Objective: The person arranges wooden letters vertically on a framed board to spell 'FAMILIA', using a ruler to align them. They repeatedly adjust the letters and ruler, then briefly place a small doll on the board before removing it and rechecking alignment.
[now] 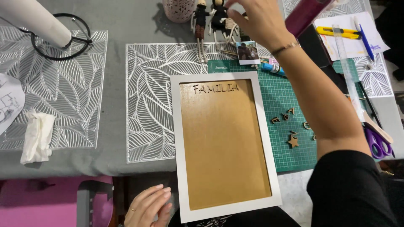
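Now my right hand (256,21) reaches with spread fingers toward the small string dolls (214,21); they look soft and light. My left hand (148,207) rests flat, holding nothing, beside the stiff white wooden frame (179,138).

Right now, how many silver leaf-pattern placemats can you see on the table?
3: one at the far left, one in the middle under the white frame, one top right under papers and tools, partly hidden.

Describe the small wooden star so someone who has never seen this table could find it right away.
Start at the big white picture frame with the brown wooden backing. Just right of it lies the green gridded cutting mat, with small wooden cut-out letters scattered on it. The small wooden star lies below them; it alone has points, not letter strokes.
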